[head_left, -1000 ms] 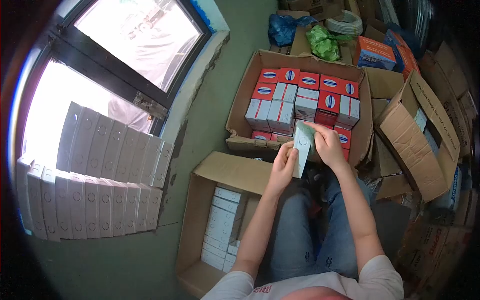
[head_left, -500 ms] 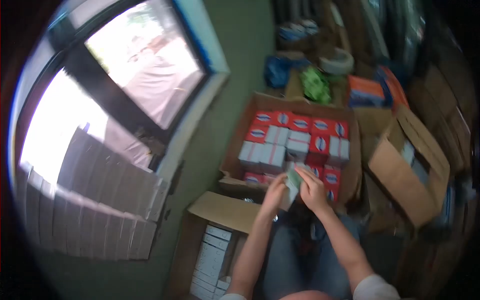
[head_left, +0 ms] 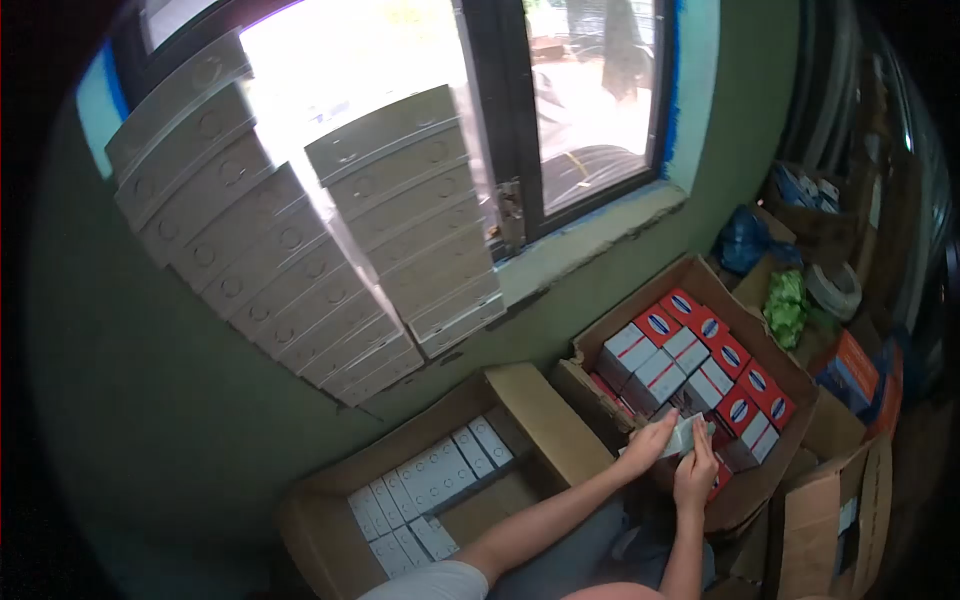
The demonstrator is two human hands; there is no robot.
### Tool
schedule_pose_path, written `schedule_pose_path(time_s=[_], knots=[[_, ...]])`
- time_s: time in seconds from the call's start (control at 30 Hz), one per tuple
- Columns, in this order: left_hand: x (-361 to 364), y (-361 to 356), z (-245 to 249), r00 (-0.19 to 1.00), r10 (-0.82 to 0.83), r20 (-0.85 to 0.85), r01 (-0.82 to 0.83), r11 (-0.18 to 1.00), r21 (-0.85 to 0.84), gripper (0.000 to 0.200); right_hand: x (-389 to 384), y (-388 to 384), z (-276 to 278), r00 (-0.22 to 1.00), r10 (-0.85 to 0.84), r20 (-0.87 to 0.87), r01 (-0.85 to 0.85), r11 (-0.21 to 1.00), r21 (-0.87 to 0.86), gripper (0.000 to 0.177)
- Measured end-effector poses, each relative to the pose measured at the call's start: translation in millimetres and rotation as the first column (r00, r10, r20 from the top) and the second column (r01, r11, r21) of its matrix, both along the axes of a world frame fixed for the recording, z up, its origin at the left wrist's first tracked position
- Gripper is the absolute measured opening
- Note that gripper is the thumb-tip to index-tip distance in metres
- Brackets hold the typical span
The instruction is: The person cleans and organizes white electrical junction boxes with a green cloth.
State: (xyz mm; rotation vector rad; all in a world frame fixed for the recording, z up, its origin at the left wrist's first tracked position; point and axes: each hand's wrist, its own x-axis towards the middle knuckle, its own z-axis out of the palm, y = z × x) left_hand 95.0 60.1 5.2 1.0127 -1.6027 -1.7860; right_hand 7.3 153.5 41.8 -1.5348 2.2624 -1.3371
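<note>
Both hands meet over the near edge of an open carton (head_left: 768, 490) of small red and white boxes (head_left: 738, 412). My left hand (head_left: 650, 447) is closed on one side of a small pale-green and white piece (head_left: 682, 438), thin-looking and partly covered by the fingers. From the other side my right hand (head_left: 697, 470) grips the same piece, fingertips at its upper end. I cannot tell exactly what kind of thing it is. White boxes with a red stripe (head_left: 656, 378) lie just beyond the fingers.
Left of my arms stands an open carton (head_left: 545, 410) with rows of white boxes (head_left: 430, 478). Tall stacks of flat white boxes (head_left: 400, 210) rise before the window (head_left: 590, 100). Rightward are a green plastic bag (head_left: 786, 308), a blue bag (head_left: 745, 240), a tape roll (head_left: 834, 292) and another carton (head_left: 810, 530).
My view has swung left, so the window, stacks and left carton fill more of it. Both hands still hold the pale piece, over the near side of the red-box carton.
</note>
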Motion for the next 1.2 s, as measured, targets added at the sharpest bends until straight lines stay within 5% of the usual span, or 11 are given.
schedule_pose_path(time_s=[0.07,0.17,0.3,0.4,0.5,0.67,0.8,1.03,1.07,1.2], knots=[[-10,6,-12,0.979,0.114,-0.167,-0.137,0.981,-0.138,0.058,15,1,10,0.998,0.062,-0.007,-0.062,0.998,-0.007,0.049],[1,0,5,0.979,-0.026,-0.203,0.003,0.994,-0.114,0.055,5,-3,9,0.995,0.095,-0.011,-0.095,0.994,-0.057,0.048],[7,4,11,0.99,0.046,-0.131,-0.078,0.965,-0.251,0.051,-7,-8,0,0.999,-0.047,0.02,0.048,0.998,-0.029,0.047],[3,-1,1,0.998,-0.003,-0.057,-0.014,0.958,-0.285,0.048,7,-7,2,0.999,0.035,-0.01,-0.036,0.998,-0.042,0.046],[-7,4,-1,0.919,0.031,-0.394,-0.118,0.973,-0.197,0.049,15,-8,9,0.996,0.087,-0.03,-0.088,0.996,-0.032,0.047],[10,0,15,0.979,0.043,-0.2,-0.09,0.969,-0.23,0.049,-20,-11,0,0.998,0.069,-0.011,-0.069,0.997,0.041,0.05],[10,1,17,0.978,0.067,-0.198,-0.152,0.878,-0.453,0.049,-25,-6,-2,0.999,0.028,-0.031,-0.026,0.998,0.064,0.053],[-1,6,-5,0.977,-0.185,-0.103,0.127,0.901,-0.415,0.043,7,9,10,0.994,0.095,-0.057,-0.091,0.994,0.067,0.053],[-9,9,-17,0.967,-0.146,-0.21,0.049,0.912,-0.408,0.044,6,10,12,0.993,0.103,-0.057,-0.1,0.994,0.049,0.054],[2,2,-2,0.965,-0.219,-0.147,0.135,0.889,-0.438,0.05,-6,9,8,0.997,0.037,0.071,-0.037,0.999,-0.003,0.054]])
